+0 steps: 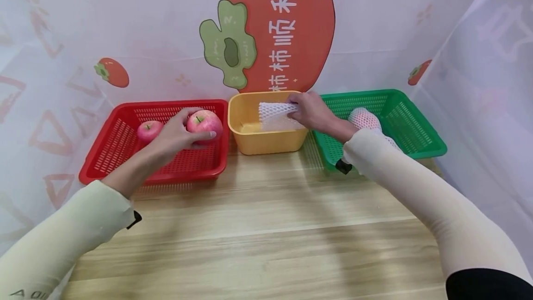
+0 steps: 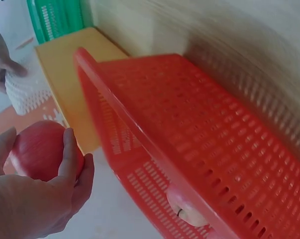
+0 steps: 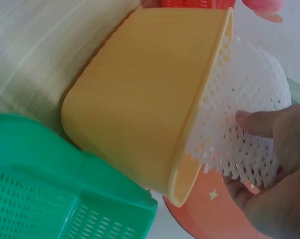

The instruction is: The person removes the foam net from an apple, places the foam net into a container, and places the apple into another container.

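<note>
A red-pink apple (image 1: 204, 125) is gripped in my left hand (image 1: 176, 133), fingers and thumb curled round its sides, above the right end of the red basket (image 1: 151, 180). In the left wrist view the same apple (image 2: 43, 149) shows beside that basket's rim. My right hand (image 1: 312, 111) pinches a white foam fruit net (image 1: 276, 114) by one end over the yellow bin (image 1: 270, 144). Seen from the right wrist, the net (image 3: 244, 89) lies flattened between thumb and fingers, its edge overlapping the bin's rim. A second apple (image 1: 150, 131) sits in the red basket.
To the right stands a green basket (image 1: 424, 126) with net-wrapped fruit (image 1: 364, 118) in it, partly behind my right forearm. The three containers line the back of the wooden table (image 1: 266, 226), against a printed cloth backdrop (image 1: 175, 27).
</note>
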`<state>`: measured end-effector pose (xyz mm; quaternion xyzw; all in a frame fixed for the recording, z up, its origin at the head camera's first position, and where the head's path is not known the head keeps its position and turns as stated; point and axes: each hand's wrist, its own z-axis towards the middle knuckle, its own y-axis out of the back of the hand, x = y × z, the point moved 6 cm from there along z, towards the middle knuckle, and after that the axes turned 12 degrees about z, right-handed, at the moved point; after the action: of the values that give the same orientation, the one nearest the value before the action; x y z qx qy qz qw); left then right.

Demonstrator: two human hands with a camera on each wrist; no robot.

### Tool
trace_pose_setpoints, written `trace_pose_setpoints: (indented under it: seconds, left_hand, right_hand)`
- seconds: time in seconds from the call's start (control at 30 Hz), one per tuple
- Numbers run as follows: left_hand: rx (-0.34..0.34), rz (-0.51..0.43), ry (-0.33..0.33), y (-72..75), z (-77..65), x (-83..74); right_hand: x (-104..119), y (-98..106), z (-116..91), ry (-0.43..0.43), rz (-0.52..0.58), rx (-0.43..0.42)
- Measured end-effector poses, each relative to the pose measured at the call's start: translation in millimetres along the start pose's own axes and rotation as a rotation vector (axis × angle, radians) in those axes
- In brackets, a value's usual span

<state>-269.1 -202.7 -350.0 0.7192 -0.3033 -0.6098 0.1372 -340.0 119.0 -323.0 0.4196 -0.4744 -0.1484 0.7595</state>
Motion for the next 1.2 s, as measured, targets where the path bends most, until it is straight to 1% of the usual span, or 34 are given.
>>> trace_pose_setpoints:
  seconds: [0.13, 0.23, 0.33, 0.43, 0.57, 0.77, 1.0, 1.13, 1.2]
  left_hand:
    - [0.011, 0.005, 0.043, 3.7, 9.0, 4.1]
    - [0.020, 0.019, 0.078, 4.3, 14.4, 9.2]
    - [0.036, 0.014, 0.094, 2.5, 20.6, 13.6]
    - [0.044, 0.025, 0.101, 0.9, 25.7, 16.2]
    - [0.049, 0.066, 0.116, 0.4, 32.4, 19.4]
    - [0.078, 0.152, 0.131, -0.2, 44.3, 23.2]
    - [0.122, 0.247, 0.147, -5.0, 57.9, 27.5]
    - [0.131, 0.300, 0.149, -6.8, 67.9, 29.2]
    - [0.131, 0.323, 0.156, -6.7, 72.6, 29.4]
  right_hand:
    - [-4.9, -2.5, 1.5, -0.024, 0.022, 0.053]
    - [-8.9, -5.2, 3.0, -0.058, 0.028, 0.096]
    - [-12.8, -5.9, 3.3, -0.100, 0.013, 0.124]
    - [-14.7, -4.8, 2.3, -0.122, -0.016, 0.137]
    - [-14.5, -1.0, 0.5, -0.121, -0.057, 0.131]
    - [-10.7, 10.5, -4.4, -0.094, -0.065, 0.072]
    - [-11.6, 23.4, -17.5, -0.097, -0.105, 0.079]
    - [-17.3, 37.6, -27.2, -0.106, -0.122, 0.083]
    - [-22.5, 45.4, -32.8, -0.126, -0.135, 0.096]
